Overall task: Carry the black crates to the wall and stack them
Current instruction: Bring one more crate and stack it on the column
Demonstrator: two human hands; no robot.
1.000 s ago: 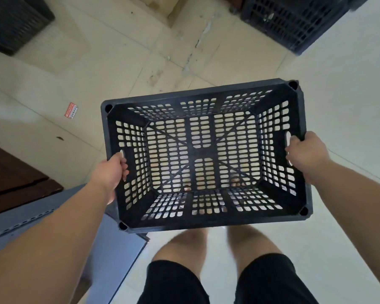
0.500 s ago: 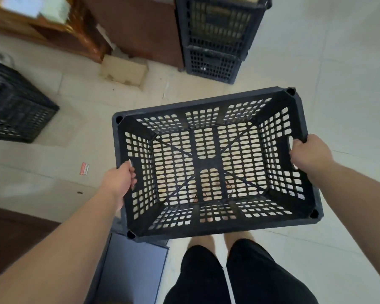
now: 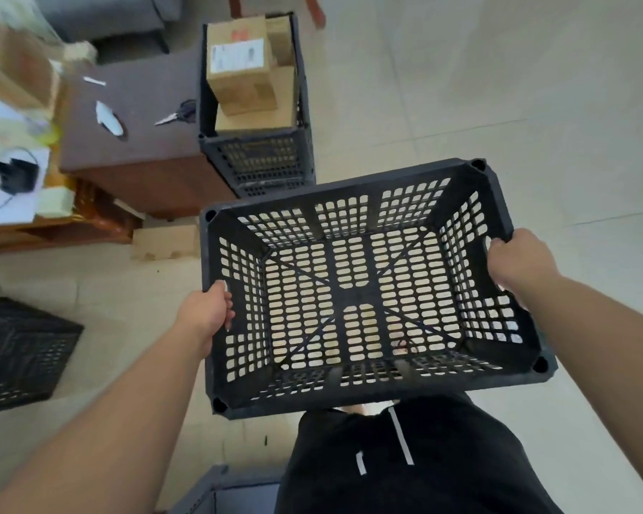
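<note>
I hold an empty black slotted crate (image 3: 353, 287) in the air in front of my waist, its open top facing me. My left hand (image 3: 207, 313) grips the handle slot in its left wall. My right hand (image 3: 516, 261) grips the handle slot in its right wall. Ahead stands a stack of black crates (image 3: 260, 157), the top one filled with cardboard boxes (image 3: 242, 64). Another black crate (image 3: 19, 354) sits on the floor at the left.
A brown wooden cabinet (image 3: 134, 142) with scissors (image 3: 177, 115) and papers on top stands left of the stack. A small cardboard piece (image 3: 164, 241) lies on the pale tiled floor. A grey panel (image 3: 216, 495) lies near my feet. Bare tiles (image 3: 498, 87) spread to the right.
The view has tilted up and I have moved forward with the crate: the crate stack and cabinet now appear closer and fuller. Both hands keep the same grip.
</note>
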